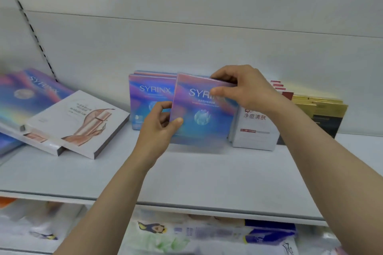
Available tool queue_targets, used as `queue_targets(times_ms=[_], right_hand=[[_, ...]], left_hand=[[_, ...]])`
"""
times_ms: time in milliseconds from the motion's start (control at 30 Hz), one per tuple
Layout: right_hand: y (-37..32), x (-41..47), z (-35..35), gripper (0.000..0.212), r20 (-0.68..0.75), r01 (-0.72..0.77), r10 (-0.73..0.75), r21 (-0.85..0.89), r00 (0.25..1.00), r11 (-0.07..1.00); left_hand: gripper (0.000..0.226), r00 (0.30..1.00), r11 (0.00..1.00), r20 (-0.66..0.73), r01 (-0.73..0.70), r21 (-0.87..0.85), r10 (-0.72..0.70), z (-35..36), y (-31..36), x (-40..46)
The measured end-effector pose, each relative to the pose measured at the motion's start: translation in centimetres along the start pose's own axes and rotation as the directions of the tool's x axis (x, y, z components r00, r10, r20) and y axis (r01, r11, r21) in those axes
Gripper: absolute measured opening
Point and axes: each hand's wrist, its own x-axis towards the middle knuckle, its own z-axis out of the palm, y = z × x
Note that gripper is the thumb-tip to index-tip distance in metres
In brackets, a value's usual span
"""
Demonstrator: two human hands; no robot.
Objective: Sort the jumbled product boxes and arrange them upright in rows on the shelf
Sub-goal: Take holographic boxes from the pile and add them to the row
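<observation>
Two bare forearms come up from the bottom edge, no sleeves showing anywhere along them. The left hand (pixel 159 124) carries no ring, watch or glove; the right hand (pixel 240 87) is just as plain, wrist uncovered, nails short.

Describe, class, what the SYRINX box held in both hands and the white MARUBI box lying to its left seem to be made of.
SYRINX box: probably card with a glossy holographic film; its pink-to-blue colours shift and shine. White MARUBI box: likely matt printed card; flat even white, no glare, crisp edges with a darker side.
</observation>
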Motion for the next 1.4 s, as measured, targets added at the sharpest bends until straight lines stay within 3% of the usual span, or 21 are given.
queue_targets(times_ms=[100, 167, 233, 300, 400, 567, 700, 933, 1033, 1167, 1400], right_hand=[[0.0, 1.2, 0.7, 0.022, -0.013, -0.028, 0.028, -0.008, 1.0, 1.0], [0.3, 1.7, 1.2, 0.023, -0.04, -0.053, 0.049, -0.096, 0.998, 0.994], [0.5, 1.8, 1.6, 0.025, -0.051, -0.084, 0.077, -0.155, 0.996, 0.984], [0.5, 1.7, 2.2, 0.027, -0.041, -0.102, 0.096, -0.183, 0.995, 0.978], [-0.3, 2.0, 3.5, 0.027, -0.04, -0.11, 0.104, -0.172, 0.994, 0.979], [-2.8, 3.8, 7.7, 0.026, -0.084, -0.074, 0.07, -0.05, 0.994, 0.996], [-4.3, 5.5, 11.4, 0.033, -0.183, 0.017, -0.057, -0.211, 0.982, 0.977], [-4.4, 5.9, 13.8, 0.04, -0.336, 0.012, -0.131, -0.335, 0.933, 0.942], [-3.9, 5.4, 13.4, 0.072, -0.264, -0.024, -0.092, -0.406, 0.96, 0.914], [-3.9, 4.8, 14.2, 0.106, -0.096, -0.004, -0.073, -0.632, 0.993, 0.775], [-4.6, 4.6, 15.0, 0.109, -0.116, -0.028, -0.077, -0.704, 0.99, 0.709]], left_hand=[[0.035, 0.973, 0.929, -0.072, -0.187, 0.32, 0.22, -3.0, -0.3, 2.9], [0.048, 0.92, 0.753, -0.047, -0.288, 0.591, 0.388, -4.8, -0.2, 5.3], [0.057, 0.91, 0.644, -0.004, -0.289, 0.709, 0.414, -6.1, -0.3, 7.3], [0.058, 0.925, 0.658, 0.01, -0.278, 0.699, 0.38, -6.8, -0.6, 8.5], [0.052, 0.93, 0.772, 0.003, -0.307, 0.557, 0.368, -7.8, -1.0, 9.3], [0.048, 0.92, 0.836, 0.03, -0.368, 0.407, 0.39, -9.6, -1.4, 9.8], [0.057, 0.907, 0.799, 0.113, -0.412, 0.438, 0.406, -10.8, -1.2, 10.1], [0.06, 0.879, 0.714, 0.196, -0.47, 0.52, 0.435, -11.4, -2.0, 11.3], [0.057, 0.864, 0.69, 0.214, -0.494, 0.529, 0.455, -11.4, -2.4, 11.4], [0.056, 0.871, 0.676, 0.225, -0.483, 0.557, 0.438, -11.2, -2.7, 11.5], [0.056, 0.903, 0.608, 0.267, -0.425, 0.67, 0.337, -11.0, -0.7, 11.1]])
